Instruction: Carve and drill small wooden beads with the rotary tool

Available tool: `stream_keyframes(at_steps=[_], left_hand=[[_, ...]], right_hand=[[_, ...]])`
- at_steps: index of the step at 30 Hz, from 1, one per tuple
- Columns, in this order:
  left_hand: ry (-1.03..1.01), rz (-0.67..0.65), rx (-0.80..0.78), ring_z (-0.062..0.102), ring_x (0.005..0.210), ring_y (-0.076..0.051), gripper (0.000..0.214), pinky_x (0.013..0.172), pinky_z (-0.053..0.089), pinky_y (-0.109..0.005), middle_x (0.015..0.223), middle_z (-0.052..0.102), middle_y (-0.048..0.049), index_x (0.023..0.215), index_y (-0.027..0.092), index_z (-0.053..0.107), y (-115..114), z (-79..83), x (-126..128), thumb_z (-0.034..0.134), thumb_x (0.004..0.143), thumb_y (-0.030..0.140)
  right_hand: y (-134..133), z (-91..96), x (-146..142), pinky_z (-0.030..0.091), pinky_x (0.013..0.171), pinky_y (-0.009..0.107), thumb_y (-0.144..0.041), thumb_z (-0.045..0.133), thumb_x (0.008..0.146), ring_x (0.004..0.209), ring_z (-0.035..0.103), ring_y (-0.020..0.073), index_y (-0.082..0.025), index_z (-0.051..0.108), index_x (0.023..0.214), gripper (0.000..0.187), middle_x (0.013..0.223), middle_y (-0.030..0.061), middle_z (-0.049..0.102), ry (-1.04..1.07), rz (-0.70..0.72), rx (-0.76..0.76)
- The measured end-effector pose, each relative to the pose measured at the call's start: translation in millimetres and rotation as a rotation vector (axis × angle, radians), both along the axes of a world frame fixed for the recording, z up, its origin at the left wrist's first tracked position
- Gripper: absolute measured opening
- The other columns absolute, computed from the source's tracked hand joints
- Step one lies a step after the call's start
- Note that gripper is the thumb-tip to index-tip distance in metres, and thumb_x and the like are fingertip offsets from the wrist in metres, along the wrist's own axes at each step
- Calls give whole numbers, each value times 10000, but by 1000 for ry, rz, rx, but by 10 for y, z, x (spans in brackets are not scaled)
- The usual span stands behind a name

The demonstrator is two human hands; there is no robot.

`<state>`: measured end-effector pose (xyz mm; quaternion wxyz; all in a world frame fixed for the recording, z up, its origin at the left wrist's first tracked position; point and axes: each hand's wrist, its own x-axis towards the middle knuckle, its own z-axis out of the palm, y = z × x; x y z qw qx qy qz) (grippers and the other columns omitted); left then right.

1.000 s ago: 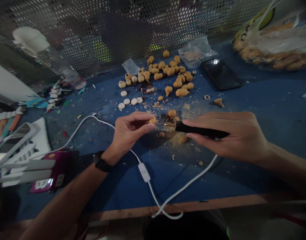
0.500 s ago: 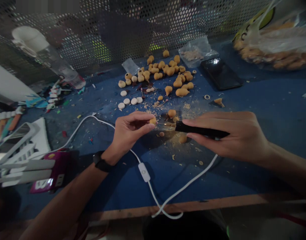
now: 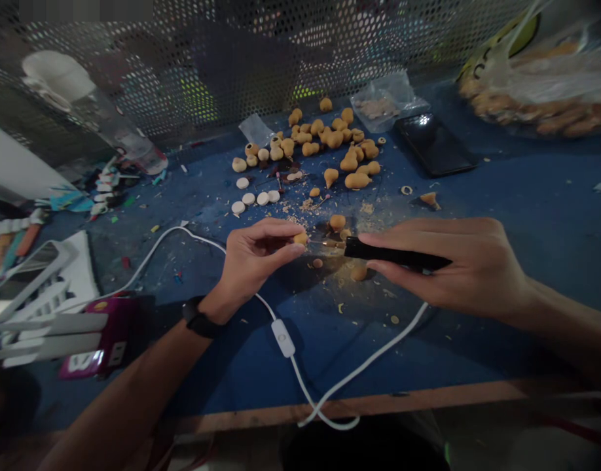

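Note:
My left hand (image 3: 254,258) pinches a small tan bead-like piece (image 3: 300,238) between thumb and fingertips above the blue table (image 3: 526,196). My right hand (image 3: 457,268) grips a black pen-shaped rotary tool (image 3: 393,255); its thin metal bit (image 3: 325,243) points left and touches the piece. A white cord with an inline switch (image 3: 283,337) runs from the tool across the table and loops over the front edge. Shavings and a few loose tan pieces lie under the hands.
A pile of tan gourd-shaped pieces (image 3: 330,147) and white discs (image 3: 255,198) lies behind the hands. A dark phone (image 3: 433,144) and plastic bags (image 3: 541,78) sit at back right. A perforated metal screen (image 3: 232,52) closes the back. White plastic parts (image 3: 40,294) and a magenta box (image 3: 107,337) are left.

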<state>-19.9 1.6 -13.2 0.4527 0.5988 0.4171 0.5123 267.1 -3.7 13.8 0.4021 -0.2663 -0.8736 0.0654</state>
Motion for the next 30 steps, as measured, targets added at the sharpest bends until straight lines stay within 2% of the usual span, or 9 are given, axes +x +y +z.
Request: stream_keyframes(at_steps=[5, 11, 19, 30], left_hand=[[3, -13, -5, 738, 880, -162, 225, 788, 627, -283, 950, 803, -52, 941, 267, 866, -3, 9, -5, 926, 730, 217], [4, -5, -8, 740, 877, -173, 216, 793, 634, -302, 942, 807, -56, 940, 261, 864, -2, 3, 1, 926, 734, 242], [-10, -7, -21, 745, 868, -168, 212, 797, 626, -298, 929, 808, -49, 930, 266, 865, -8, 22, 11, 931, 730, 241], [-18, -13, -12, 745, 873, -159, 204, 807, 628, -293, 946, 815, -40, 935, 283, 864, 0, -9, -7, 916, 749, 219]], right_hand=[[-2, -5, 14, 628, 724, 259, -131, 752, 931, 826, 803, 191, -164, 780, 1188, 261, 952, 78, 827, -3, -2, 4], [3, -6, 4, 629, 721, 264, -141, 759, 926, 808, 802, 195, -171, 785, 1181, 258, 954, 80, 829, 1, -6, -3], [-5, 4, -11, 619, 712, 252, -131, 756, 928, 807, 804, 191, -123, 782, 1162, 236, 946, 101, 830, -2, -10, 10], [-2, 3, -9, 627, 719, 251, -145, 751, 938, 800, 800, 177, -168, 773, 1175, 239, 956, 68, 830, -4, -14, 1]])
